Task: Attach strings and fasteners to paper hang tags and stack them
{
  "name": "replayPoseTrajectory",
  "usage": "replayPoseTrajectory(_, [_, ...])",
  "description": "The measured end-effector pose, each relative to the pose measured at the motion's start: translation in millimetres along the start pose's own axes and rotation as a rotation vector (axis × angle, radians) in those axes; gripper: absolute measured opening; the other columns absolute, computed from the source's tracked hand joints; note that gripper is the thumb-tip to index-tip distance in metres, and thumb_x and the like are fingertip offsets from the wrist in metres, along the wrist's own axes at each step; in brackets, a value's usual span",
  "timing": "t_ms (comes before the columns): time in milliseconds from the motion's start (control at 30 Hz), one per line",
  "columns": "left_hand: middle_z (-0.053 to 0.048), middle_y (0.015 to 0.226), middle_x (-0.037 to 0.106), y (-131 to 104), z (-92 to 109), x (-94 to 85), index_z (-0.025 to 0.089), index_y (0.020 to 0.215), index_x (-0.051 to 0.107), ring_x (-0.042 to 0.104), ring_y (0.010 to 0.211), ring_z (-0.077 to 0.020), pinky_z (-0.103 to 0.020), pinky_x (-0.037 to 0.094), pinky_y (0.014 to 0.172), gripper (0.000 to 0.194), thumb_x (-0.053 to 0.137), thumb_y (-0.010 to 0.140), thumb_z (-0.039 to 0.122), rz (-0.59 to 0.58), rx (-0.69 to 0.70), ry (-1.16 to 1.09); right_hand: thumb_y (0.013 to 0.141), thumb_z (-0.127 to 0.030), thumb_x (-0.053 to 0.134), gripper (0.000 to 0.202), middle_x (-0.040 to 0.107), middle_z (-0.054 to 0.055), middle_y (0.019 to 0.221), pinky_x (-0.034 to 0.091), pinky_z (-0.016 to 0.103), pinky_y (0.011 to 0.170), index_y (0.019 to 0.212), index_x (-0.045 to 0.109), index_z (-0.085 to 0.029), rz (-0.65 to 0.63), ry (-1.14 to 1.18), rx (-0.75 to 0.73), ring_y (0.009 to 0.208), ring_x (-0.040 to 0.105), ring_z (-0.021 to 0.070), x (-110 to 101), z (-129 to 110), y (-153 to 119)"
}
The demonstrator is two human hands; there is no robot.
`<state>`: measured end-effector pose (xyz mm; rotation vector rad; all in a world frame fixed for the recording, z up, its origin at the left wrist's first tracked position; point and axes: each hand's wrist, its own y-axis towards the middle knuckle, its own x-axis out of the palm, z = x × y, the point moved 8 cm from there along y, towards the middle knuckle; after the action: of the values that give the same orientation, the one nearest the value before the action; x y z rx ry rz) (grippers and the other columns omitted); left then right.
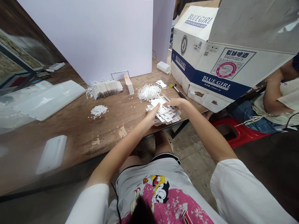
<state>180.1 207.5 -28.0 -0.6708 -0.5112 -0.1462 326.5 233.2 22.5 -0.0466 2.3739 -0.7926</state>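
A loose pile of white printed cards (168,115) lies at the table's front edge. My left hand (152,115) is closed on a white card (157,101) at the pile's left side, thumb on top. My right hand (175,103) reaches over the back of the pile, its fingers at the card's right side; what they hold is too small to make out. Just behind is a heap of white strings (149,92). Further left stand a row of stacked tags with strings (107,89) and a narrow stack of cards (129,84).
Small white pieces (99,110) lie in a heap on the wooden table (112,119). A yellow-headed tool (178,91) lies right of the strings, beside a large beer carton (198,62). White panels (112,34) stand behind. Another person (275,96) sits at the right.
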Motion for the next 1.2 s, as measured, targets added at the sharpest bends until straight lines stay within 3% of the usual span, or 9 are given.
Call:
replayPoseTrajectory(133, [-0.012, 0.086, 0.076, -10, 7, -2.1, 0.012, 0.093, 0.071, 0.073, 0.078, -0.0235, -0.033, 0.058, 0.078, 0.022, 0.075, 0.076, 0.026, 0.006, 0.025, 0.022, 0.063, -0.043, 0.084, 0.045, 0.069, 0.01, 0.083, 0.055, 0.03, 0.065, 0.092, 0.067, -0.013, -0.035, 0.01, -0.06, 0.082, 0.066, 0.0264, 11, -10, -11])
replayPoseTrajectory(300, [-0.01, 0.079, 0.076, -14, 11, -7.7, 0.012, 0.092, 0.071, 0.073, 0.073, -0.0212, -0.032, 0.059, 0.078, 0.016, 0.072, 0.078, 0.018, 0.023, 0.019, 0.027, 0.076, -0.054, 0.071, 0.046, 0.07, 0.009, 0.093, 0.057, 0.03, 0.072, 0.103, 0.065, -0.017, -0.039, 0.108, -0.086, 0.086, 0.067, 0.0234, 10, -10, -9])
replayPoseTrajectory(567, [-0.007, 0.066, 0.074, -13, 10, -11.8, 0.009, 0.096, 0.069, 0.069, 0.054, -0.0172, -0.032, 0.061, 0.071, 0.021, 0.072, 0.076, 0.011, 0.061, 0.005, 0.013, 0.071, -0.033, 0.08, 0.037, 0.07, 0.008, 0.083, 0.055, 0.028, 0.061, 0.098, 0.064, -0.012, -0.083, 0.275, -0.037, 0.07, 0.064, 0.0167, 8, 11, 5])
replayPoseTrajectory(867, [-0.011, 0.079, 0.076, -14, 15, -8.2, 0.009, 0.095, 0.07, 0.073, 0.068, -0.0202, -0.034, 0.06, 0.079, 0.017, 0.069, 0.08, 0.015, 0.031, 0.014, -0.002, 0.086, -0.03, 0.066, 0.021, 0.073, 0.011, 0.083, 0.058, 0.029, 0.068, 0.092, 0.065, -0.01, -0.241, 0.479, -0.103, 0.072, 0.068, 0.017, 32, 5, -8])
replayPoseTrajectory(1067, [-0.011, 0.089, 0.077, -16, 21, -9.2, 0.011, 0.096, 0.071, 0.074, 0.082, -0.0223, -0.033, 0.059, 0.085, 0.018, 0.069, 0.08, 0.019, 0.007, 0.045, 0.006, 0.087, -0.028, 0.064, 0.019, 0.074, 0.01, 0.088, 0.057, 0.027, 0.069, 0.097, 0.065, -0.011, -0.129, 0.454, -0.141, 0.072, 0.068, 0.0156, 36, -4, -8])
replayPoseTrajectory(1200, [-0.012, 0.089, 0.077, -12, 20, -9.5, 0.01, 0.098, 0.071, 0.073, 0.083, -0.0229, -0.034, 0.059, 0.085, 0.02, 0.07, 0.079, 0.017, 0.013, 0.052, 0.019, 0.086, -0.034, 0.066, 0.031, 0.074, 0.011, 0.095, 0.056, 0.026, 0.069, 0.107, 0.062, -0.012, -0.01, 0.374, -0.133, 0.077, 0.068, 0.0171, 37, 2, 0])
